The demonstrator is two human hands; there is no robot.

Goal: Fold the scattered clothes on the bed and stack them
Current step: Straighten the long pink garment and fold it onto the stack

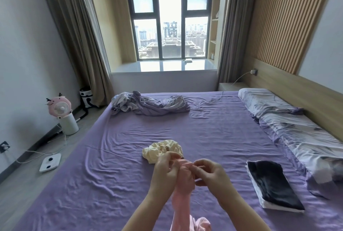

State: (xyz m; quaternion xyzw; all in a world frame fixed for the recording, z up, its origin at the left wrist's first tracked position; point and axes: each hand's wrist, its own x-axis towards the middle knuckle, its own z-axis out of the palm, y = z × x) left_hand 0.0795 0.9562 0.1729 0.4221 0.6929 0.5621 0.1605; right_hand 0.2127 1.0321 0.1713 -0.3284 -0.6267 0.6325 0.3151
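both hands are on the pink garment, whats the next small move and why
Probably pull the hands apart to spread the pink garment flat on the purple sheet. The left hand and right hand pinch it while it hangs bunched and narrow, so it cannot be folded yet.

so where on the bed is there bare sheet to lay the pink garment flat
Bare purple sheet lies left of the hands, between the crumpled cream garment and the bed's left edge. Another patch runs mid-bed, between the cream garment and the rumpled lilac bedding. The right is crowded: a folded dark-and-white stack and floral pillows. Both hands grip the pink garment.
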